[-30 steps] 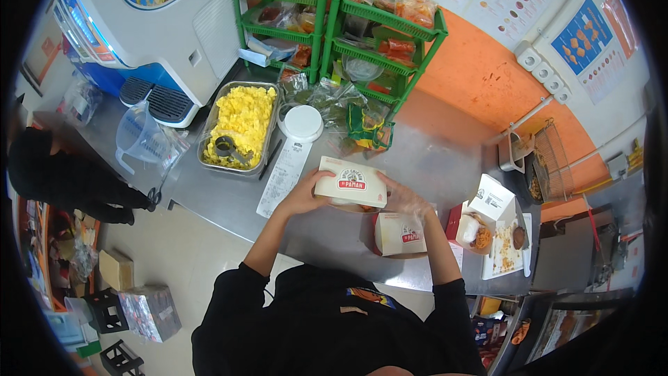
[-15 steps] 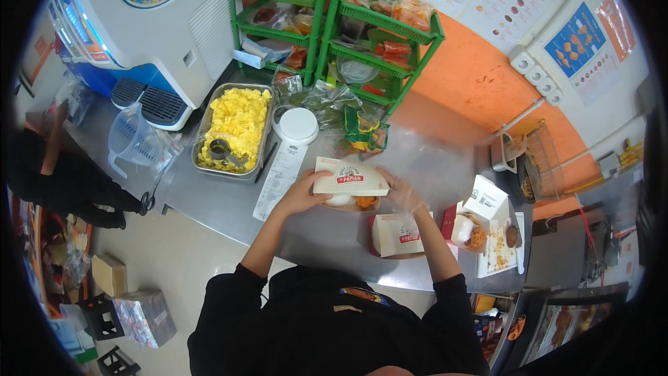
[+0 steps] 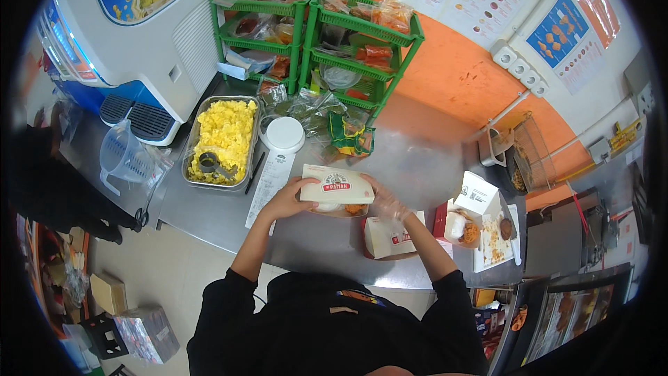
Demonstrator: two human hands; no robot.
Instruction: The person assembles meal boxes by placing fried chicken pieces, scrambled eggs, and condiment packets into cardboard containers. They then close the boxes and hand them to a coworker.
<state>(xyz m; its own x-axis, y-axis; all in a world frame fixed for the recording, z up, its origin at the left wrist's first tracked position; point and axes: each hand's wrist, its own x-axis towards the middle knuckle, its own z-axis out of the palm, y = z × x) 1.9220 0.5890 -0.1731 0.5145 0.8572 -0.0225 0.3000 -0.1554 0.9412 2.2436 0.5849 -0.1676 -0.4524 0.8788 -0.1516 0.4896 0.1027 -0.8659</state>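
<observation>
1. Holding the cream paperboard meal box with a red emblem [image 3: 337, 190] between them, the two hands meet it at opposite ends: the left hand [image 3: 284, 200] grips its left end, thumb low on the near side; the right hand [image 3: 387, 203], apparently in clear plastic, clasps the right end, fingertips partly hidden.
2. From hand to hand runs the box's long axis; neither hand is clearly nearer. Under the arched lid, on the side toward the person, shows orange-brown fried food [image 3: 355, 209]. Whether the base touches the grey steel counter [image 3: 313, 251] cannot be told.
3. Both forearms reach forward and slant inward, the palms roughly facing each other.
4. Just on the near side of the right hand sits a red-sided cream carton [image 3: 379, 237]; farther right stands an open red-and-white carton [image 3: 475, 193].
5. Beside the left hand, on its far side, lies a long white paper receipt [image 3: 273, 181].
</observation>
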